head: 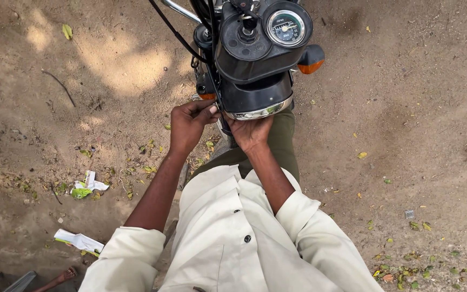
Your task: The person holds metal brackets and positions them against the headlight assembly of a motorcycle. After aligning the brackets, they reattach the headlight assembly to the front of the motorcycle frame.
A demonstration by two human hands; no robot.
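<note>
Left hand [189, 125]: fingers curled inward, tips pinched together at the lower left edge of the chrome headlight rim [260, 112]; whether they grip a small part there cannot be told, since the fingertips overlap and hide the contact point. Right hand [251, 132]: palm turned up, fingers spread and cupped beneath the headlight rim, touching its underside; most fingertips are hidden behind the housing. The two hands sit just beside each other, thumb of the left nearly meeting the right. The headlight rim belongs to the black headlight housing [256, 92] of a motorcycle viewed from above. Directly above the headlight, a round speedometer dial [286, 27] sits in a black instrument casing. To the right of the headlight, an orange turn indicator [311, 60] projects sideways. To the left of the headlight, black cables [179, 37] run up and out of view, with a chrome handlebar section [180, 11] near them. Below the headlight, both forearms lead back to rolled cream shirt sleeves [128, 254]. Well left of the headlight, on the sandy ground [417, 108], lie scraps of white and green paper litter [86, 185] and scattered dry leaves.
</note>
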